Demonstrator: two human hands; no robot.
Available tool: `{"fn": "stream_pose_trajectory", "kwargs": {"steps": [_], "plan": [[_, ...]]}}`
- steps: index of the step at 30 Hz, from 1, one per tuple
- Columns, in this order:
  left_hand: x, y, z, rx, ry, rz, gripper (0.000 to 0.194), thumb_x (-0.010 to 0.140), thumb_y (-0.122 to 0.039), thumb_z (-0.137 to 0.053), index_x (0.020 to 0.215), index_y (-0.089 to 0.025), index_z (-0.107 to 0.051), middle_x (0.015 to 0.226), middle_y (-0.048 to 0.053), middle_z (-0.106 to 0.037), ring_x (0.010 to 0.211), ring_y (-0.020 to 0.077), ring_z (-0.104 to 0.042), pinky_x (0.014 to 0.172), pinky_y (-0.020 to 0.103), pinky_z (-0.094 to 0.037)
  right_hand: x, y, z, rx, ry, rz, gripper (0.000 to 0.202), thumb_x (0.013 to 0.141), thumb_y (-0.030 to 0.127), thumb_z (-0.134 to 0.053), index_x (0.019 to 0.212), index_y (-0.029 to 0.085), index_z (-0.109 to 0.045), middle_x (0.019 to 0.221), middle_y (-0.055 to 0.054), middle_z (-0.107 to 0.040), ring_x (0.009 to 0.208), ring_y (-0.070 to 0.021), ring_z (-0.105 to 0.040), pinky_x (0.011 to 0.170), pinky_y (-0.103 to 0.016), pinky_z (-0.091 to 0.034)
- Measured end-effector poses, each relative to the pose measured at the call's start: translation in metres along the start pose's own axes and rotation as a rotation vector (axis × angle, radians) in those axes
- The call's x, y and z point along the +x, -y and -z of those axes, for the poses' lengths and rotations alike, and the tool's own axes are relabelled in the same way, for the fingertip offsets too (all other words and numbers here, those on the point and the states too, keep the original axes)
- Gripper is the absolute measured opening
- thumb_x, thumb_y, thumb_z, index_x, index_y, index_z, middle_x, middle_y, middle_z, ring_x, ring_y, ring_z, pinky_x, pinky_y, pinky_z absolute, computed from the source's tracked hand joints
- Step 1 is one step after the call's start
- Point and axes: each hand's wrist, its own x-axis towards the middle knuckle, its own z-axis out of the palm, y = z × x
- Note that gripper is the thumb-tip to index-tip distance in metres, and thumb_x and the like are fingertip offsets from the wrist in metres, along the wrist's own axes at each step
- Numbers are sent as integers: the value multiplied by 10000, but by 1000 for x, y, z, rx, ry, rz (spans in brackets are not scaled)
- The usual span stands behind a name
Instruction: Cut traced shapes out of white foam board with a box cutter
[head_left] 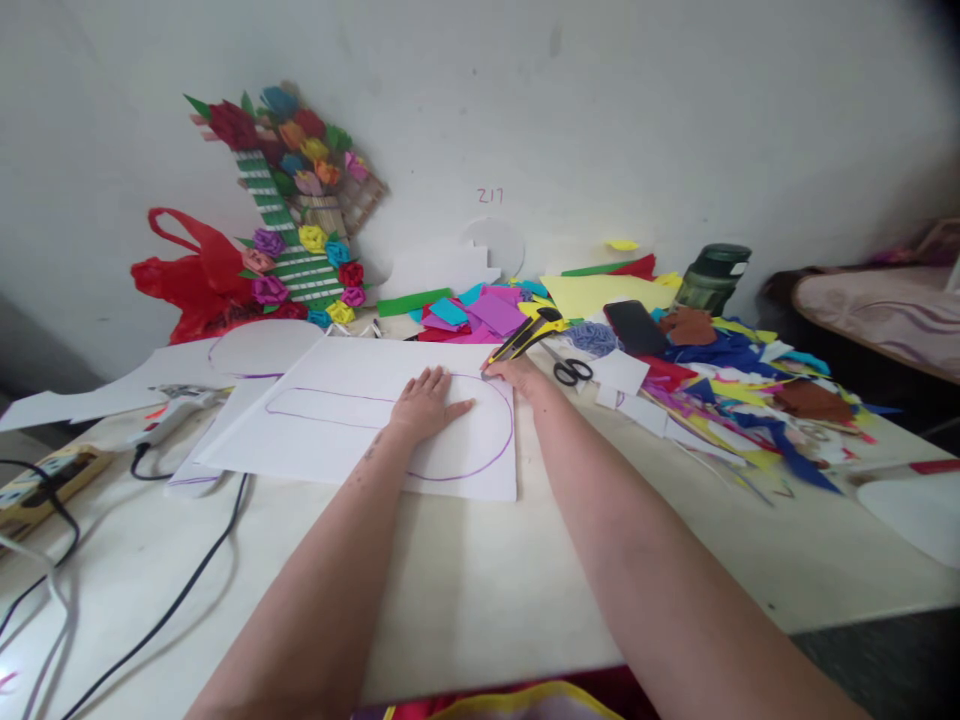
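A white foam-like board [330, 450] lies on the table, with a long narrow strip and a round outline drawn on it in purple. My left hand [424, 405] rests flat on the board, fingers stretched out, between the strip and the round outline. In my right hand [514, 372] is a yellow and black utility knife [529, 335], gripped low near its blade. Its tip is at the upper right part of the purple curve, close to the board's far edge. My fingers partly hide where the blade meets the board.
Scissors [572, 372] lie right of my right hand, near blue yarn [592, 338] and a phone [636, 328]. Coloured scraps [750, 390] cover the right side. A glue gun [171, 415], cables and a power strip [52, 480] are at left. Paper flowers [300, 150] lean on the wall.
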Motion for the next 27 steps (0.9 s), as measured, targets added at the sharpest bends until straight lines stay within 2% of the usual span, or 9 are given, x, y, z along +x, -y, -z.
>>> {"fn": "stream_pose_trajectory", "kwargs": {"steps": [11,20,27], "plan": [[1,0,0,-5,1,3,879,799,-749,-150,1445,-159,-234,1520,51,-158,1393,216,-102,1116,389,-138,-1,4,-1,-137,-34,-23,125,518,98,-584,615,142,-649,633,7,-612,580,-88,-488,564,-213,-401],[0,-2,3,7,-5,5,848,807,-736,-163,1442,-181,-243,1517,50,-177,1391,219,-116,1111,395,-147,3,10,-1,-184,-10,-78,124,516,78,-599,617,135,-642,566,4,-603,477,-73,-457,489,-210,-386],[-1,-5,2,-19,-18,28,858,801,-743,-187,1437,-172,-251,1517,66,-177,1389,228,-127,1109,404,-150,3,9,-3,-172,-38,-60,136,519,74,-600,634,128,-647,580,2,-607,469,-69,-454,489,-213,-389]]}}
